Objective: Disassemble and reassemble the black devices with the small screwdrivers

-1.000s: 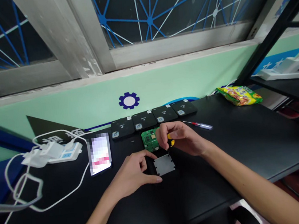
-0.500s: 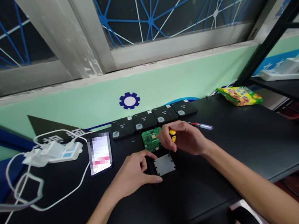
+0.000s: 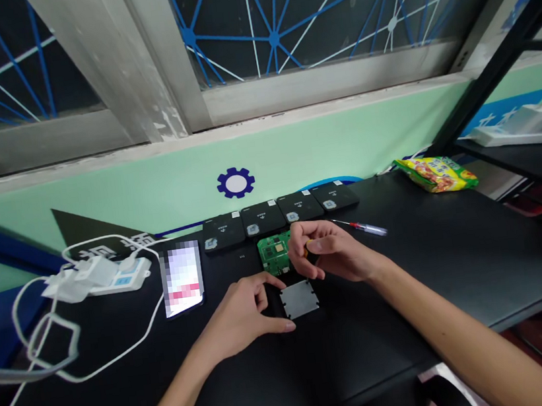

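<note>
My left hand [image 3: 245, 309] rests on the black table, thumb and index finger bracing the left side of a square grey metal plate [image 3: 300, 299] with small dark notches along its edges. The plate lies flat, and dark material shows by its left edge. Over its upper right corner, my right hand [image 3: 330, 252] has its fingers curled round a small screwdriver [image 3: 308, 246]. Only a bit of the yellow handle shows; its tip is hidden. Just beyond the plate lies a green circuit board [image 3: 273, 252], partly covered by my right hand.
Several black flat boxes [image 3: 262, 218] line the wall. A phone [image 3: 182, 278] and a white power strip [image 3: 119, 276] with loose cables lie to the left. On the right are a clear-handled screwdriver [image 3: 370, 228] and a snack bag [image 3: 437, 173]. Tiny dark pieces [image 3: 242, 257] lie left of the board.
My right hand has turned slightly, so less of the yellow handle shows and the shaft near the plate's corner is out of sight. My left hand and the plate stay put.
</note>
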`<state>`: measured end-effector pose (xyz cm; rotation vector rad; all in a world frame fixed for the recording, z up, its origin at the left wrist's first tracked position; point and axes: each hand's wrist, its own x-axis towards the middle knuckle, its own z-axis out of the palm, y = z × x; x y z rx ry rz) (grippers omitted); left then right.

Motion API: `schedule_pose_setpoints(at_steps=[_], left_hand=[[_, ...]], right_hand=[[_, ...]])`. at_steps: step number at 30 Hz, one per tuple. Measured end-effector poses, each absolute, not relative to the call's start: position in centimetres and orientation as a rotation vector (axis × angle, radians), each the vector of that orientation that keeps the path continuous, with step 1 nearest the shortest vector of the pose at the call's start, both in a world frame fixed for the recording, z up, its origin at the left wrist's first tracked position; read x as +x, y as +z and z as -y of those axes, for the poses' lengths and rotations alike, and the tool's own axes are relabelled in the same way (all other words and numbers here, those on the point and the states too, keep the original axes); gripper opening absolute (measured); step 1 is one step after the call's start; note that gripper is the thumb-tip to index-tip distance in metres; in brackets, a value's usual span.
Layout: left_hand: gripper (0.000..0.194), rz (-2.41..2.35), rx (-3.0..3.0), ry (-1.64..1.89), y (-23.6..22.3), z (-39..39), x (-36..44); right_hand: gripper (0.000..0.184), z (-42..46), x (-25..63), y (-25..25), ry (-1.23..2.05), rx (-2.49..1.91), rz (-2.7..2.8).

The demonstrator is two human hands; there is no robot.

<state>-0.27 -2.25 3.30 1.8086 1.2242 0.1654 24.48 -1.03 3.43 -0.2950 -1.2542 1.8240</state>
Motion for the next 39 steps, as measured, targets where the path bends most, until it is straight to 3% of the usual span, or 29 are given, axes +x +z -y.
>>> schedule_pose_setpoints(at_steps=[17, 27, 39], left_hand=[[0.056, -1.198, 1.784, 0.217, 3.3, 2.4, -0.3], [0.037, -0.929, 1.011, 0.613, 3.9, 2.2, -0.1], [0.033, -0.864, 0.945, 0.627, 2.7, 1.9, -0.5]], right_hand=[[0.023, 0.9, 24.3, 3.2, 1.735, -0.367, 1.270], [0.021, 1.3, 24.6, 3.8, 1.735, -0.473, 1.276], [0.035, 1.5, 24.0, 4.9, 1.677, -0.199, 1.008]])
